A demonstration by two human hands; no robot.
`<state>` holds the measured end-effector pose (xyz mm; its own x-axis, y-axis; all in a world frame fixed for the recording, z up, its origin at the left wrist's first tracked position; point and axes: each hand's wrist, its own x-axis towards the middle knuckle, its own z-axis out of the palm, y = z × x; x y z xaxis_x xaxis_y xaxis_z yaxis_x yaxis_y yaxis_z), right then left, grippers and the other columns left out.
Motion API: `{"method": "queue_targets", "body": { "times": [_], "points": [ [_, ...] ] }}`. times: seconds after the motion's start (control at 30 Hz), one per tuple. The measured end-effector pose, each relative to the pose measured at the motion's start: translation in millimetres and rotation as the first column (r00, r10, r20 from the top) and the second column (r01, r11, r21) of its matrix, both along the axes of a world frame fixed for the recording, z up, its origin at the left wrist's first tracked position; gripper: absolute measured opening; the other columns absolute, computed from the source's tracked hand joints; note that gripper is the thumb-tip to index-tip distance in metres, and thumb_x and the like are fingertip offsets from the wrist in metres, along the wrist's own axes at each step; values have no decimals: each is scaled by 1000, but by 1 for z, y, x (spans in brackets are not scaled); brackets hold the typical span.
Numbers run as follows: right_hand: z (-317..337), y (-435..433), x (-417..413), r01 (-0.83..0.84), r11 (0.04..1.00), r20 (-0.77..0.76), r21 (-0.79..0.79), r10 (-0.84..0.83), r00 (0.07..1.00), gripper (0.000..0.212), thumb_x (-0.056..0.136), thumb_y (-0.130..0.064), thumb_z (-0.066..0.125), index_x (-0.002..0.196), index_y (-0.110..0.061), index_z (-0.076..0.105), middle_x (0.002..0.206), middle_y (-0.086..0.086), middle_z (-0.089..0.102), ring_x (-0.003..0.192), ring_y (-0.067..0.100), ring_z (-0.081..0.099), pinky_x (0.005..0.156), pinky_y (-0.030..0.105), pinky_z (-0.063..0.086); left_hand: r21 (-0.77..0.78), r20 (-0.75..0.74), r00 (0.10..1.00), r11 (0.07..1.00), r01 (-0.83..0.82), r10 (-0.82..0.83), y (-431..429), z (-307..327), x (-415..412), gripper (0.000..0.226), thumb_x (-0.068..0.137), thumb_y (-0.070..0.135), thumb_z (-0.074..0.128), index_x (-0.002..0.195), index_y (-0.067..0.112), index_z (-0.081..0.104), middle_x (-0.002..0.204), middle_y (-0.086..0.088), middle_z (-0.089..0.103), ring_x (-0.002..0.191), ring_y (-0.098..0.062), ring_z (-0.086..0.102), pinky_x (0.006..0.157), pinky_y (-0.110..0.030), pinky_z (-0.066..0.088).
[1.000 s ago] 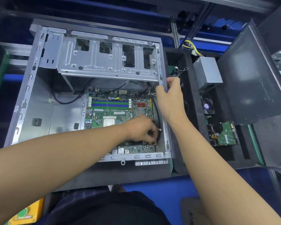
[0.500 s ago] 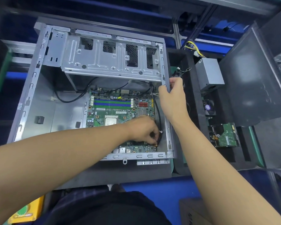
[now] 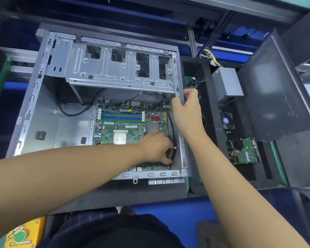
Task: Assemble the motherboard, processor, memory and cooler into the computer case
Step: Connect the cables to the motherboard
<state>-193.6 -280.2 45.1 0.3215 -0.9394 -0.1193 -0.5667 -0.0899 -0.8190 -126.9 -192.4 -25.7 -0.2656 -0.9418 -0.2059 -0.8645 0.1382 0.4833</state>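
Done: motherboard sits in computer case; processor socketed, just beside the left fingers.
Remaining: memory slots empty; cooler unfitted.
Left hand: fingers pinch black cable.
Right hand: fingers clamp the case's side rail.

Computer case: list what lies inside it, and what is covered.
Inside lies the motherboard with blue and green memory slots, a processor and a black cable. The left hand covers the board's near right corner; what its fingers hold is hidden.

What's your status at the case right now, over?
Right hand grips right rim of the case. Left hand down at near right corner of the motherboard, grip hidden. Black cable runs along that edge, beside it.
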Motion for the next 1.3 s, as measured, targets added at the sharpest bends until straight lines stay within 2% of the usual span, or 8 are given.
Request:
{"method": "queue_targets", "body": {
  "times": [0.07,0.2,0.3,0.47,0.67,0.83,1.0,1.3],
  "points": [
    [0,0,0,8,1000,-3,0,-8,1000,19,94,-25,52,111,-21,45,112,5,59,88,20,57,73,36,45,-15,19,999,999,-30,30,2,-3,-2,33,74,56,71,74,24,64,76,5,58,82,-14,45,83,-34,40],
    [1,0,1,14,1000,-2,11,-14,1000,19,93,-25,52,111,-21,45,111,7,60,89,21,57,74,37,46,-3,-61,995,996,-85,85,3,-5,0,34,72,51,76,81,18,72,73,14,33,81,-15,40,72,-31,31],
    [2,0,1,13,1000,-1,16,-13,1000,19,93,-24,52,110,-21,45,111,8,60,90,24,57,75,39,47,17,11,1000,1000,-25,24,3,-5,-3,34,76,51,72,82,17,72,70,16,27,80,-13,39,81,-35,34],
    [2,0,0,4,1000,10,21,-4,1000,20,93,-24,53,111,-21,45,113,8,59,86,20,54,70,35,45,60,91,996,998,-10,4,3,-5,-7,35,80,46,71,65,22,51,70,14,30,76,-16,42,88,-38,31],
    [3,0,1,2,1000,11,25,-2,1000,20,93,-24,53,112,-21,44,113,9,59,86,20,54,75,41,48,155,168,984,984,-91,65,0,0,-16,35,79,43,70,67,18,49,77,4,51,74,-21,51,91,-41,30],
    [3,1,1,5,1000,10,23,-5,1000,21,93,-23,52,112,-21,44,113,8,58,87,20,55,75,39,47,198,214,975,975,-96,52,-2,6,-23,42,82,36,67,62,19,35,67,3,44,68,-22,49,94,-43,28],
    [3,1,1,9,1000,7,25,-9,1000,22,94,-23,52,114,-20,44,115,8,58,90,21,56,78,40,48,120,209,978,992,-43,17,8,1,-15,45,86,42,63,59,19,35,77,0,52,70,-22,47,93,-43,30],
    [3,1,1,5,1000,0,12,-5,1000,20,93,-24,52,111,-22,44,114,5,57,90,20,57,76,38,47,195,190,981,978,-74,37,6,7,-20,42,85,36,65,63,17,36,67,0,43,72,-26,54,98,-45,36]
  ]
}}
